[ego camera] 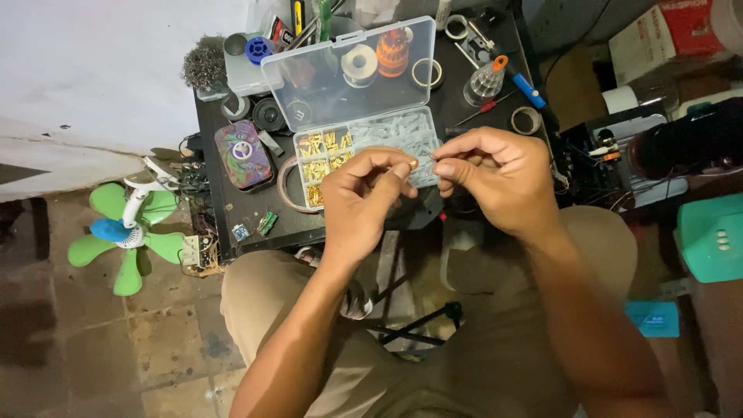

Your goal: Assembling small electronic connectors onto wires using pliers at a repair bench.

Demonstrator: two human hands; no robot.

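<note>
A: Left hand [362, 203], right hand [495, 182]?

B: Both pinched shut, fingertips meeting on one small brass-coloured metal terminal [413, 164], held just above the clear plastic compartment box [364, 151] on the black worktop [232, 213]

A: Handling?

B: Likely light, stiff, slippery, easily dropped; best nipped at its ends. Right fingers' own hold partly hidden. Green plastic fan [128, 226] on floor, left

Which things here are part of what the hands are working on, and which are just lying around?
In use:
left hand pinching a small brass terminal
right hand, fingertips meeting it
open clear parts box of brass terminals and clear sleeves

Lying about:
tape roll
blue-handled tool
patterned tin
green fan on the floor
</note>
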